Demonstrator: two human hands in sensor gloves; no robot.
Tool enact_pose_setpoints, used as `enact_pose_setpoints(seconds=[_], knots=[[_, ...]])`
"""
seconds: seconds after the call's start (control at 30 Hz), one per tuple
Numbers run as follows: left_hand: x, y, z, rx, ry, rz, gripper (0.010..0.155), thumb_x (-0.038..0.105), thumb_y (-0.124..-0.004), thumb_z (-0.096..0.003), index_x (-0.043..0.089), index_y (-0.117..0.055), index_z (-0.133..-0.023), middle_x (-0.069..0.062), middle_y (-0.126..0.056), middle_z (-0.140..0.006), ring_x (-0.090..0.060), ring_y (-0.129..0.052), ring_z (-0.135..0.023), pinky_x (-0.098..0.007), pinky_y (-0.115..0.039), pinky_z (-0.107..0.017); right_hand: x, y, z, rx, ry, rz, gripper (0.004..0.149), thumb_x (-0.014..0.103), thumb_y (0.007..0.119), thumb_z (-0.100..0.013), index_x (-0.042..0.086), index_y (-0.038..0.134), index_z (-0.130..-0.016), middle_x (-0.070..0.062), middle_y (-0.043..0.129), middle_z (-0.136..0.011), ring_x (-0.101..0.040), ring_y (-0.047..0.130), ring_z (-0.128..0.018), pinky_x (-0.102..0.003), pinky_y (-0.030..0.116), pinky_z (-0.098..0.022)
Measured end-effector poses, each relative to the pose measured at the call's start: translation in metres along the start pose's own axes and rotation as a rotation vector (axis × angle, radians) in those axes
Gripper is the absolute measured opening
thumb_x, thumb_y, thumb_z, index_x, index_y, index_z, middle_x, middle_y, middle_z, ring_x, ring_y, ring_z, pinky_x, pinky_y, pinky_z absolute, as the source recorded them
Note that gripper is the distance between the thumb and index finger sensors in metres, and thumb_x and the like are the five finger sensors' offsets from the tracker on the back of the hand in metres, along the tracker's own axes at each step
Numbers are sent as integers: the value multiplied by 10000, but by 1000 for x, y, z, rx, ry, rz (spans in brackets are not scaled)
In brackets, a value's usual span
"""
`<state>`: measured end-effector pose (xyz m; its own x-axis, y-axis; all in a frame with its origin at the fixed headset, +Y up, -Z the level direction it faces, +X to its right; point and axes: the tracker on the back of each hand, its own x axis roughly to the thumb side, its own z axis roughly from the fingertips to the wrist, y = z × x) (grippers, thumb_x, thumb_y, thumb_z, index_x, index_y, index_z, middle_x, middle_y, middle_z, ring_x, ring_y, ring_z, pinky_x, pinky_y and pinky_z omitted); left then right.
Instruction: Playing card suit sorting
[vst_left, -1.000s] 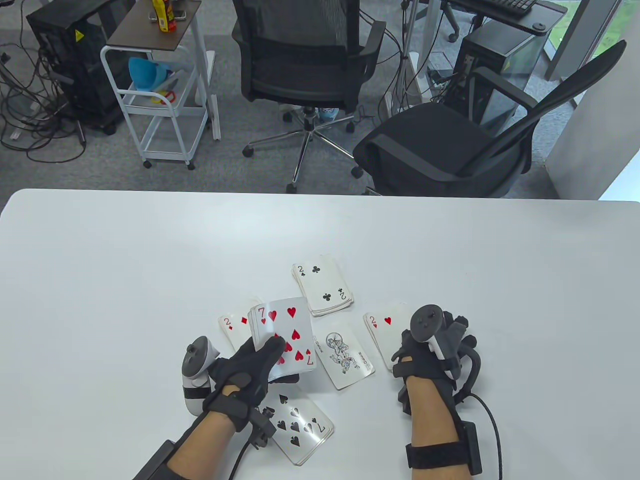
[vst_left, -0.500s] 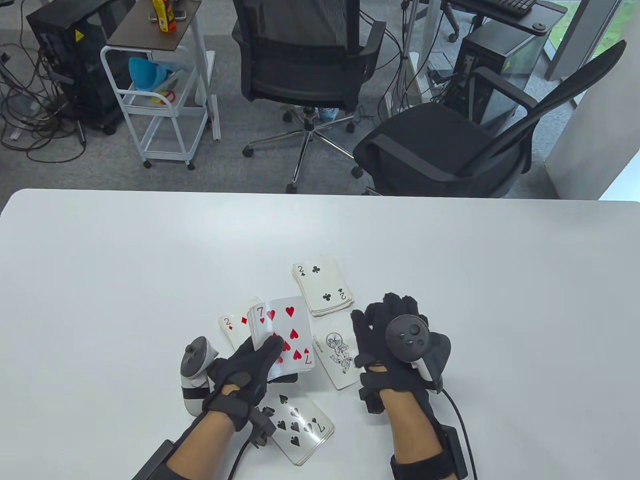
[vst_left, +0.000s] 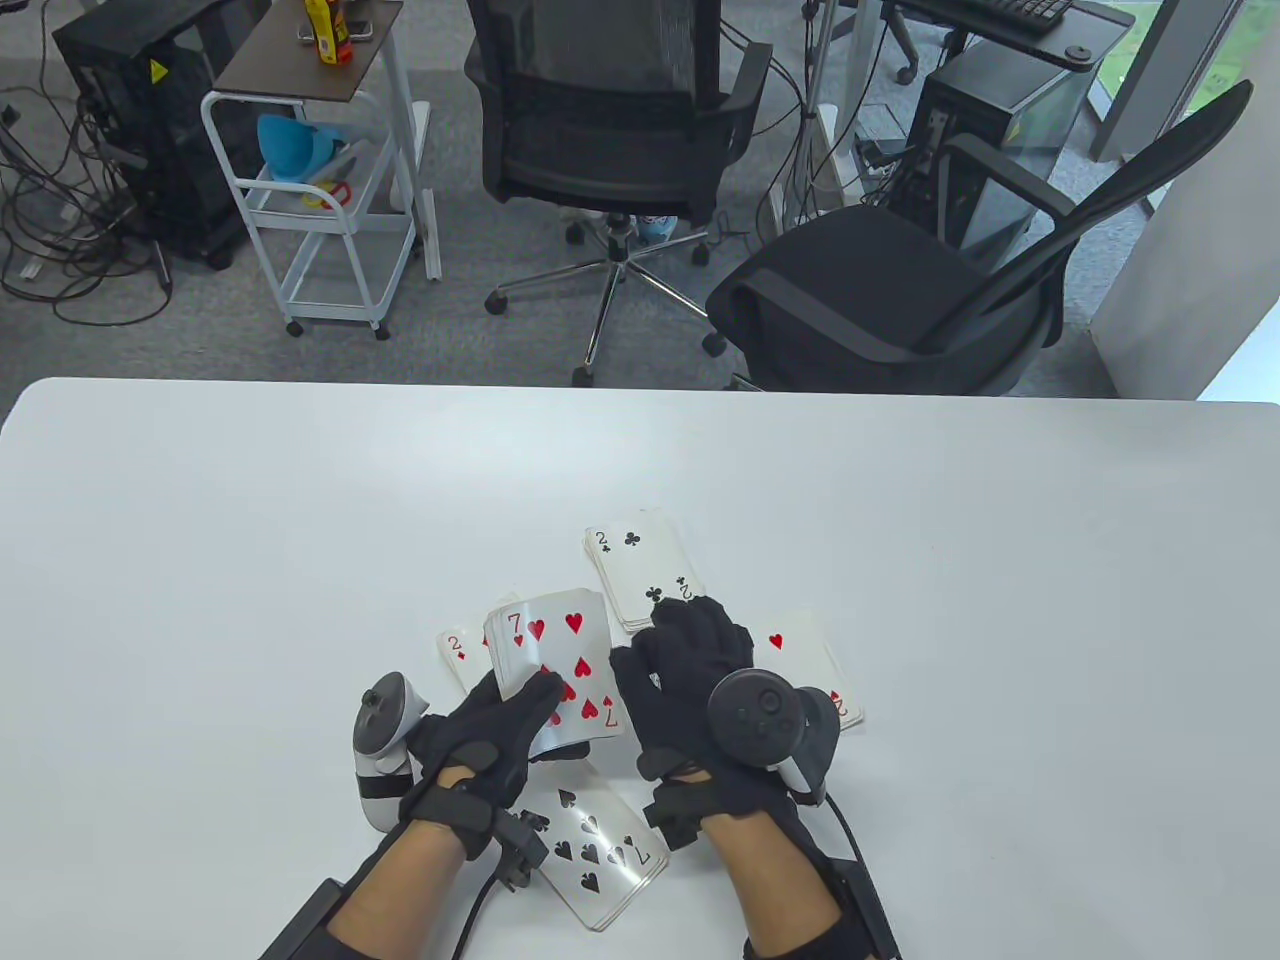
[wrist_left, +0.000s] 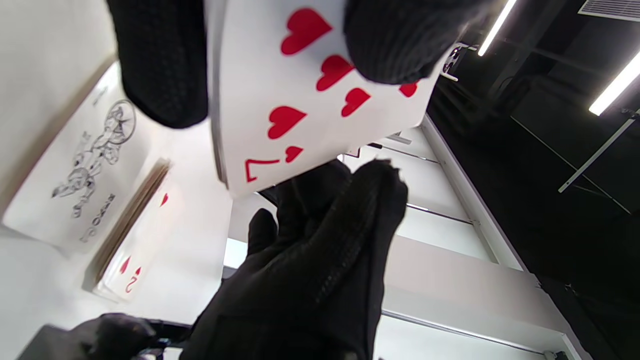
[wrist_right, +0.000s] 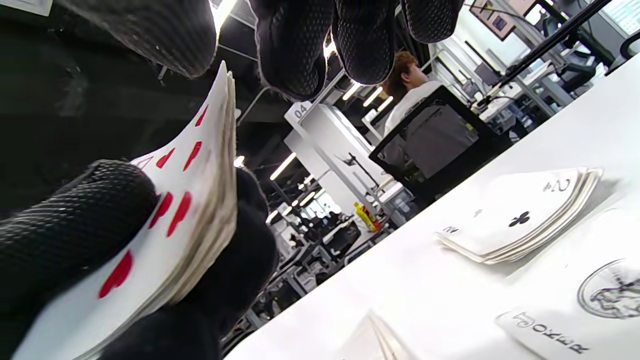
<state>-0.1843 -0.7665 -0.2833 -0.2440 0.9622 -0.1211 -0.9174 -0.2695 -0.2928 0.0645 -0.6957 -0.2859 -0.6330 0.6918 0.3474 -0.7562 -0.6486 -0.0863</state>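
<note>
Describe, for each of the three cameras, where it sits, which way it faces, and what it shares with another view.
Table view: above the table, looking down; both gloved hands show.
Left wrist view: at the left hand, facing up past the held deck; its fingers show.
Right wrist view: at the right hand, low, facing across the table; its fingertips show.
All three share the deck topped by the seven of hearts.

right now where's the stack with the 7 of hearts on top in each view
Table view: the 7 of hearts stack sits lower centre, gripped by the left hand.
Left wrist view: it fills the top centre, between gloved fingers.
Right wrist view: it is at the left, seen nearly edge-on.
Shared landmark: the joker card, in both wrist views; hidden in the table view.
</note>
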Motion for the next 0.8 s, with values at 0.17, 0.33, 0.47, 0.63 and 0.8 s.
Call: enact_pose_setpoints(seconds=[0.17,0.33,0.47,0.63,0.8], knots=[[1,0,1,26,-27,2,517,461,-821,-576,272,-665,-1031,24,-853,-980,-269,-973,-817,-399,-929,-519,7,15,2,114,-35,43,596,557,788,-555,95,702,-922,-233,520,-1110,-543,368,-1031,-756,297,-662],[2,1,1,37,-43,15,514,491,-831,-569,275,-695,-1015,33,-881,-955,-260,-993,-792,-393,-938,-500,16,23,5,78,-76,67,638,565,839,-525,97,655,-918,-221,520,-1101,-540,411,-1026,-750,330,-669],[8,1,3,29,-65,16,513,494,-840,-567,274,-704,-1011,33,-887,-950,-265,-994,-788,-395,-937,-497,18,23,8,-4,-90,63,581,533,867,-512,102,688,-858,-213,571,-1074,-533,483,-1008,-739,383,-671],[13,1,3,13,-76,-25,513,499,-840,-565,277,-709,-1008,35,-891,-949,-263,-996,-787,-395,-936,-498,17,21,7,-37,-123,23,516,492,887,-502,103,726,-802,-194,634,-1045,-512,557,-995,-723,439,-679],[12,1,3,9,-67,-22,526,508,-837,-565,273,-699,-1015,26,-882,-956,-269,-990,-792,-399,-933,-503,16,18,7,-51,-116,-11,428,418,856,-528,71,772,-764,-187,690,-1016,-496,605,-984,-717,462,-680]])
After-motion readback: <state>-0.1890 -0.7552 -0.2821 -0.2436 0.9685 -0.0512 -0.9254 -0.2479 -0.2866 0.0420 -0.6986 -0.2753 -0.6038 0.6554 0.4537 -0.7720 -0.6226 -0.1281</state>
